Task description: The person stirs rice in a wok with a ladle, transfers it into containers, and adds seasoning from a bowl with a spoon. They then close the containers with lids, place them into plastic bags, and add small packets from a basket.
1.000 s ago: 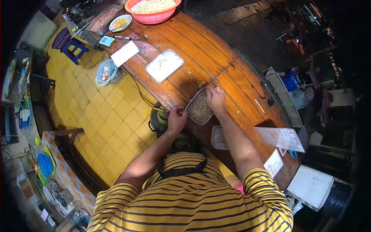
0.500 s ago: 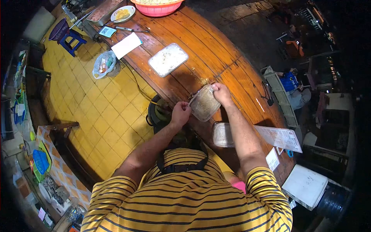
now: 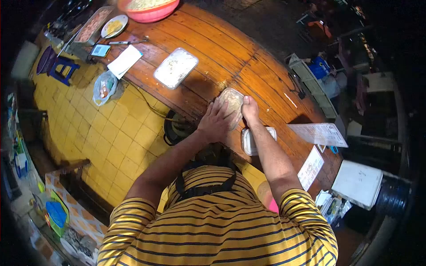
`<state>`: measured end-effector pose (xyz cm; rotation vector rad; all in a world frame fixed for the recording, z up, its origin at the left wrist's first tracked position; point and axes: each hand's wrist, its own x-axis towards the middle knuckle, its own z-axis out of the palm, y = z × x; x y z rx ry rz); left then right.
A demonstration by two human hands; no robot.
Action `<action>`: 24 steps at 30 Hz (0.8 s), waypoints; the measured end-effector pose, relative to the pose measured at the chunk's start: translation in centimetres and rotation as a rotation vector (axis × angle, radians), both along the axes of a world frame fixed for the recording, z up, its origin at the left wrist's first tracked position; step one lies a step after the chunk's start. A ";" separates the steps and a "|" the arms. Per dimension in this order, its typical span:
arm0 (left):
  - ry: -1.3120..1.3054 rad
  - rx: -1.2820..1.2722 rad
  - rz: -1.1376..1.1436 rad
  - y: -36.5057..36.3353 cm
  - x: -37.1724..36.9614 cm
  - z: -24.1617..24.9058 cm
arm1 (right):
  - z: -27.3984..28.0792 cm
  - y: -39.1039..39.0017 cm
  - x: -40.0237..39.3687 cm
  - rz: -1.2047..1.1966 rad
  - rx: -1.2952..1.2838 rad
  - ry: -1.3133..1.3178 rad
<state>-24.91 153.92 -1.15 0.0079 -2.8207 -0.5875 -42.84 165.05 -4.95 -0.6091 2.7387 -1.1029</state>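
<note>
A rectangular clear container (image 3: 232, 98) with pale brown contents sits near the table's front edge. My left hand (image 3: 215, 120) lies over its left part, fingers spread. At its right rim, my right hand (image 3: 250, 109) is closed on the container, thumb on top. Just below my right hand, partly behind my forearm, is another rectangular container (image 3: 251, 142). Farther up the table lies a whitish rectangular container (image 3: 175, 68) with small bits on it.
A pink basin (image 3: 148, 14), a plate of yellow food (image 3: 113, 26), a metal tray (image 3: 95, 25), a phone (image 3: 100, 50) and papers (image 3: 124, 61) stand at the far left. A plastic bag (image 3: 105, 88) hangs by the table edge. A laminated sheet (image 3: 320, 133) lies right.
My left hand has gone from pinching the container's left edge to lying spread over it. The container now looks narrower and more turned. The whole view has shifted.
</note>
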 end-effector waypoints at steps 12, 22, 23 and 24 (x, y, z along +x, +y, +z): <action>-0.116 -0.216 -0.141 1.0 -2.7 -0.4 | 0.5 1.0 2.2 0.054 0.231 -0.020; -0.438 -0.327 -0.118 5.4 -4.8 4.4 | 2.8 13.2 12.9 0.033 0.308 0.522; -0.440 -0.313 -0.116 5.4 -4.9 4.4 | 3.2 13.2 12.6 0.029 0.327 0.438; -0.447 -0.326 -0.111 5.6 -5.0 4.4 | 3.0 13.3 12.4 0.005 0.305 0.443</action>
